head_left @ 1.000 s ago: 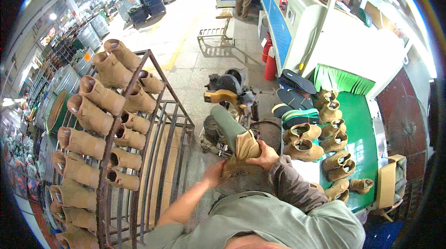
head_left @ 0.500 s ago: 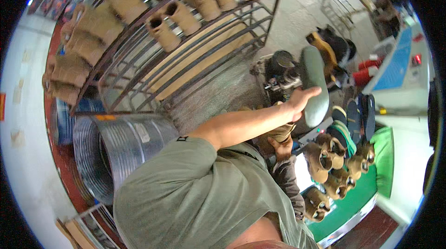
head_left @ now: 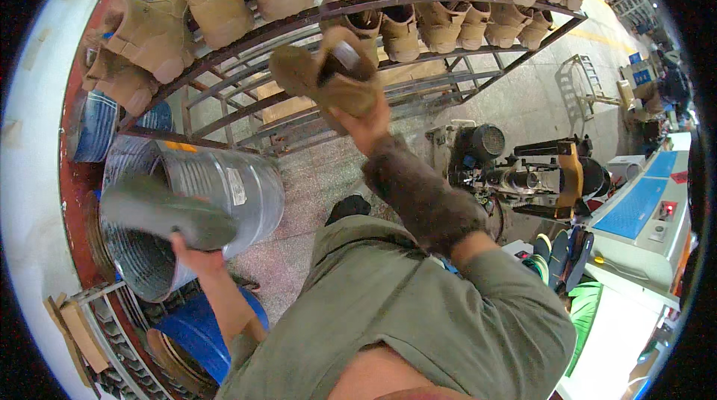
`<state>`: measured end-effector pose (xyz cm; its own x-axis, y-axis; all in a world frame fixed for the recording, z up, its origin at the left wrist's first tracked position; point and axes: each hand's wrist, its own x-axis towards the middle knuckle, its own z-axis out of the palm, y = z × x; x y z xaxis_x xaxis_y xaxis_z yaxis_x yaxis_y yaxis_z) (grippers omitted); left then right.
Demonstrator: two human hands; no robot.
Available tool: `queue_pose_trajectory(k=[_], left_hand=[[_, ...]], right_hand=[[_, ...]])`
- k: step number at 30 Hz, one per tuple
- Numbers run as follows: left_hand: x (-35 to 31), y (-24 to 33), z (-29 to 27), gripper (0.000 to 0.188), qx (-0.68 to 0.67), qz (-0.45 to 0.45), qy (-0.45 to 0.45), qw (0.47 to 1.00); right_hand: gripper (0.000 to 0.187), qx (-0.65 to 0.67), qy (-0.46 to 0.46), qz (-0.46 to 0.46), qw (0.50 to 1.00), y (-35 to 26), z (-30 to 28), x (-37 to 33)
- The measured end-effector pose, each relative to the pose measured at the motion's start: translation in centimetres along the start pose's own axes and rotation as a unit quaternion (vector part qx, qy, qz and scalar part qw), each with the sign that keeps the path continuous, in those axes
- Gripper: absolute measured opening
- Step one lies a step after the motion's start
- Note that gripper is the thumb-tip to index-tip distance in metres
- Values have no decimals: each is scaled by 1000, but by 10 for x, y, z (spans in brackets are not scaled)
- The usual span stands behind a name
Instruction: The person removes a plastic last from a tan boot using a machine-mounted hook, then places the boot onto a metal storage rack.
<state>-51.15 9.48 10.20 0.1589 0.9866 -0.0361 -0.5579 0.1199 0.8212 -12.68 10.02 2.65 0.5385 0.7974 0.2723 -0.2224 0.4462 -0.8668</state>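
Observation:
A smooth grey-green shoe last [head_left: 168,213], blurred by motion, is gripped by my left hand [head_left: 200,259]. It hangs over the open mouth of a ribbed metal drum [head_left: 250,194] on the left. My right hand [head_left: 364,122], its wrist in a dark brown sleeve, is closed round a tan shoe [head_left: 351,82] with its opening showing. That shoe is held up in front of the lower shelf of a metal rack [head_left: 508,65]; I cannot tell whether it touches the rack. Several similar tan shoes [head_left: 441,26] stand in rows on the shelves.
A machine with a dark motor [head_left: 485,142] stands on the floor right of the rack. Farther right is a pale bench with a blue panel [head_left: 638,194], with several insoles [head_left: 567,254] near it. A blue drum [head_left: 205,329] lies at lower left. A white wall [head_left: 37,138] runs along the left.
My left hand has swung from the right side to the left with the shoe last. My right hand has brought the shoe up from the bench side to the rack. The view has turned left.

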Motion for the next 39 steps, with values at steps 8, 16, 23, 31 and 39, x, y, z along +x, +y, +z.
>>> queue_pose_trajectory(k=[8, 16, 23, 31, 39], left_hand=[[6, -101, 3, 74, 440, -134, -227, 859], [47, -254, 22, 64, 535, -179, -549, 617], [77, -359, -1, 54, 633, -379, -566, 369], [-4, -425, 156, 44, 679, -348, -587, 269], [-176, -429, 288, 46, 577, -286, -693, 325]], right_hand=[[82, -455, 157, -141, 865, 125, 53, 87], [76, -556, -116, 151, 809, 31, -78, -95], [46, -494, 371, 169, 768, -181, -219, -338], [34, -421, 878, -8, 226, -302, -195, -753], [63, -291, 871, 388, 73, -221, -192, -1044]])
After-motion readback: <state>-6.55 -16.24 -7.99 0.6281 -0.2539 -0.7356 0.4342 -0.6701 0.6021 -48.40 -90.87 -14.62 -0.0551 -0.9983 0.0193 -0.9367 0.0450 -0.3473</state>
